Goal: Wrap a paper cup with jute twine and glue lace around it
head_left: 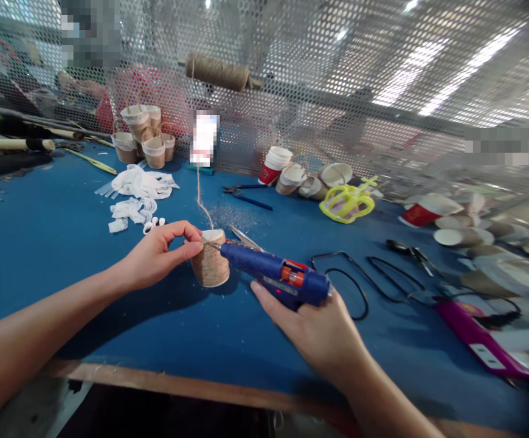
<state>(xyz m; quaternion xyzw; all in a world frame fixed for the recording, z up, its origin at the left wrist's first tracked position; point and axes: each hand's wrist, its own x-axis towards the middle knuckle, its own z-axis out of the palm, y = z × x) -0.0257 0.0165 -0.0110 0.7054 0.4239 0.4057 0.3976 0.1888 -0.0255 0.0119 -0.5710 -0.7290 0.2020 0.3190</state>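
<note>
My left hand (162, 254) is closed, thumb and forefinger pinched at the upper edge of a small paper cup (212, 266) wrapped in brown twine. Exactly what the fingertips grip there is partly hidden. A strand of twine (199, 188) runs down to the top of this cup. My right hand (312, 331) is wrapped around a blue hot glue gun (273, 274) with a small red light showing. Its nozzle points left and reaches the cup's upper side, close to my left fingertips. Behind the gun lies a pair of scissors (245, 237), partly covered.
A twine roll (219, 72) hangs on the perforated metal screen (337, 79). Finished cups (154, 151), white lace (141, 182), pliers (248, 196), a red paper cup (274, 167) and a yellow crown-shaped piece (346, 204) lie behind. Black cable (360, 298) and a purple box (483, 340) are at right.
</note>
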